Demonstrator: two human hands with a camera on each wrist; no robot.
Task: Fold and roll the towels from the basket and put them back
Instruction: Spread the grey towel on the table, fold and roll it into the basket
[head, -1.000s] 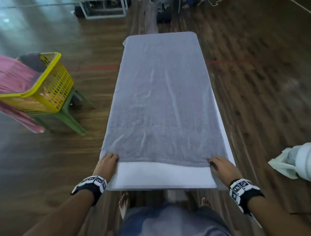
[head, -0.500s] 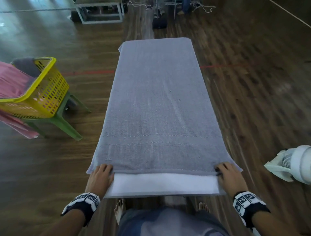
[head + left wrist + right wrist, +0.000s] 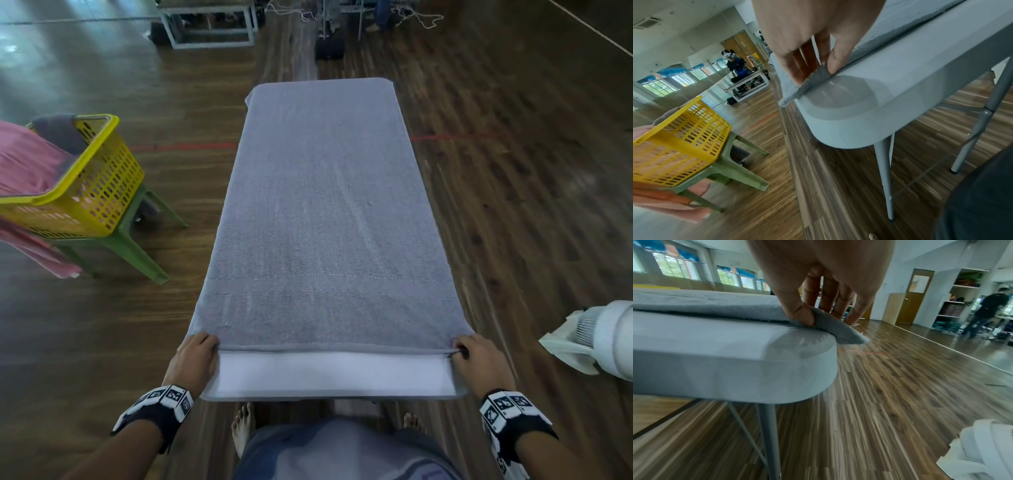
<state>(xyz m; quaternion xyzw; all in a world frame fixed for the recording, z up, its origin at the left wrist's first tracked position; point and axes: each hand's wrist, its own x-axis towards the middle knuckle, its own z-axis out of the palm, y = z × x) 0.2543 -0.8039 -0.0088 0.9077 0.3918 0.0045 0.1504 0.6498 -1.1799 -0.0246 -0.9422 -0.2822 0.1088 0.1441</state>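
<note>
A grey towel (image 3: 322,212) lies flat along the white table (image 3: 332,377), covering nearly all of it. My left hand (image 3: 197,356) pinches the towel's near left corner (image 3: 807,84) between thumb and fingers at the table's edge. My right hand (image 3: 478,359) pinches the near right corner (image 3: 836,331) the same way. A yellow basket (image 3: 85,181) sits on a green stool (image 3: 137,246) to the left, with a pink towel (image 3: 24,168) and a dark grey one (image 3: 60,132) hanging over its rim.
A white fan (image 3: 603,339) stands on the wooden floor at the right. Metal frames and cables lie on the floor beyond the table's far end. A person (image 3: 986,311) stands far off at the right; another (image 3: 735,65) is at a distant table.
Both hands have pulled the towel's near edge toward me and spread it outward, and its wrinkles have smoothed out. The strip of bare table in front has grown narrower.
</note>
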